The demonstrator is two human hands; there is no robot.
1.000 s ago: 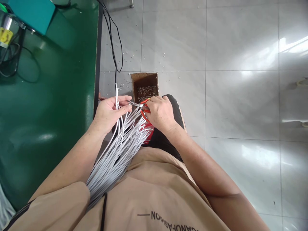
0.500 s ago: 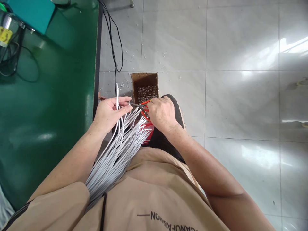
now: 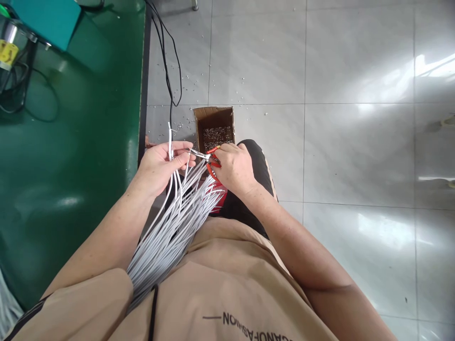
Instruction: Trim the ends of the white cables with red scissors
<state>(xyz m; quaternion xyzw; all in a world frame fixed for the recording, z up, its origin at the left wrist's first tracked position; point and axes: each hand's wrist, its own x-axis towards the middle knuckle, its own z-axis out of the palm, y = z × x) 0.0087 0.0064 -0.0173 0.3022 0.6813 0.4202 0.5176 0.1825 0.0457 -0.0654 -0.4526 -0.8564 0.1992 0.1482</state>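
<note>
My left hand (image 3: 159, 163) is closed on a few white cables (image 3: 177, 184), thumb and fingers pinching near their ends. One cable end sticks up above the knuckles. In my right hand (image 3: 232, 166) is a pair of red-handled pliers (image 3: 207, 156), their metal jaws pointing left. The jaw tips are at my left fingertips, beside a cable end; whether they bite on it is too small to tell. A thick bundle of white cables (image 3: 159, 251) lies across my lap, its loose ends fanned out below the pliers.
Below my hands stands an open cardboard box (image 3: 214, 116) with small shiny bits inside. More bits dot the tiled floor (image 3: 256, 57). To the left is a green-topped table (image 3: 95, 142), with black cords (image 3: 167, 61) hanging by its edge.
My left hand has shifted slightly left with the cables. The pliers have turned a little and their jaws now catch the light; my right hand has moved slightly left.
</note>
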